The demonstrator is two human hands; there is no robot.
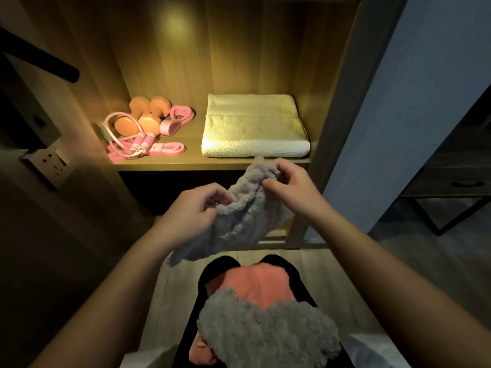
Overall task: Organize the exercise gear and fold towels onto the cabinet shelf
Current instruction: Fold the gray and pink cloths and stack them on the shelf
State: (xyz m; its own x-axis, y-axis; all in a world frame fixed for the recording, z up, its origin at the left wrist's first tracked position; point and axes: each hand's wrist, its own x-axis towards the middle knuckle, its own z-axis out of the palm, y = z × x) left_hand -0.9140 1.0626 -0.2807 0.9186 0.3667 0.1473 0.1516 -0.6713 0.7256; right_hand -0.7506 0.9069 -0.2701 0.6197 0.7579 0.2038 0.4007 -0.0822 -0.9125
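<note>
**Towels next at lit cabinet**

Cabinet shelf [194, 158] holds a folded cream towel [253, 126] at right, pink exercise gear [144, 126] at left. Below its front edge a grey towel [236, 219] hangs bunched, long axis slanting from upper right to lower left. Left hand [191, 216] and right hand [289, 187], apart, each pinch its top edge; finding corners and pulling taut should give a clean fold.
</note>
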